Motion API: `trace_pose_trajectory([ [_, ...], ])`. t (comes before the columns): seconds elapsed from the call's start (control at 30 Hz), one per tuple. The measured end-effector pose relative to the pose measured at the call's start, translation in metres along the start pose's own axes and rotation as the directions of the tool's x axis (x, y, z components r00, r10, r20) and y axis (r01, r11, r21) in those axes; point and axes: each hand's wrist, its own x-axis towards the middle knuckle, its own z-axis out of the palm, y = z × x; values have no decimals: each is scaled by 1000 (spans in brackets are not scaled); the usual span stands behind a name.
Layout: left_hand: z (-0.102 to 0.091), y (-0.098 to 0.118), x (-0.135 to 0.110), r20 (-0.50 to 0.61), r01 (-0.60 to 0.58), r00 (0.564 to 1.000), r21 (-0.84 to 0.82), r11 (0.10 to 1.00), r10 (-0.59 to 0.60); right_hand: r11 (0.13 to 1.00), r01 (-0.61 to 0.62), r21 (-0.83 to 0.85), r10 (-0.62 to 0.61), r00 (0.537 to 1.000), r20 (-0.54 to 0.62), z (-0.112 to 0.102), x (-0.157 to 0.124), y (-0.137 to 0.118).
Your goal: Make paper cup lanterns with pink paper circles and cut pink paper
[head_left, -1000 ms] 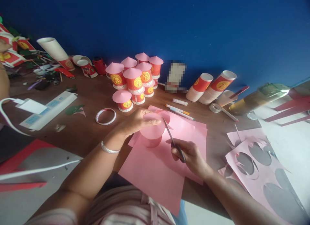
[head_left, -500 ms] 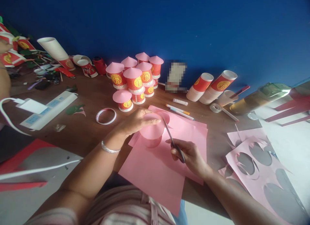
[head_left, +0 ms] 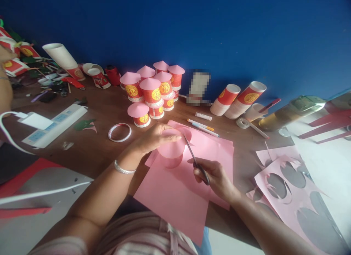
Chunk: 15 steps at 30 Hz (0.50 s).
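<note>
My left hand pinches a pink paper circle by its upper edge, thumb on top. It is held over large pink paper sheets spread on the table. My right hand is wrapped round the dark handles of a pair of scissors. Their blades point up and left, with the tips at the right rim of the circle near my left thumb. I cannot tell whether the blades are parted. Behind my hands stand several red paper cups with pink cone tops, some stacked.
Two markers and a glue stick lie behind the paper. Stacked paper cups, a tape roll and a bottle stand right. Cut-out pink scraps lie at right. A power strip and a tape ring are left.
Almost nothing differs. The view has shifted very slightly, while both hands, the paper circle and the scissors keep nearly the same places.
</note>
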Motion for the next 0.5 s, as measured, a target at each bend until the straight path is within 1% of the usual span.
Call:
trace_pose_trajectory([
  [0.1, -4, -2, 1, -1, 42, 999, 54, 998, -42, 1000, 9, -8, -9, 1000, -5, 1, 0, -1],
  [0.2, -6, -5, 3, -1, 40, 999, 75, 996, -40, 1000, 20, -18, -20, 999, -30, 1, 1, -3],
  [0.3, -4, -5, 3, -56, 41, 998, 54, 998, -38, 999, 30, -33, -33, 996, -82, 1, 3, -5],
  [0.37, -3, -5, 2, -83, 59, 995, 24, 998, -57, 998, 29, -51, -35, 992, -121, 1, 5, -5],
  [0.5, -3, -5, 1, -71, 100, 993, 7, 995, -100, 993, 19, -118, -41, 982, -186, 0, 8, -3],
])
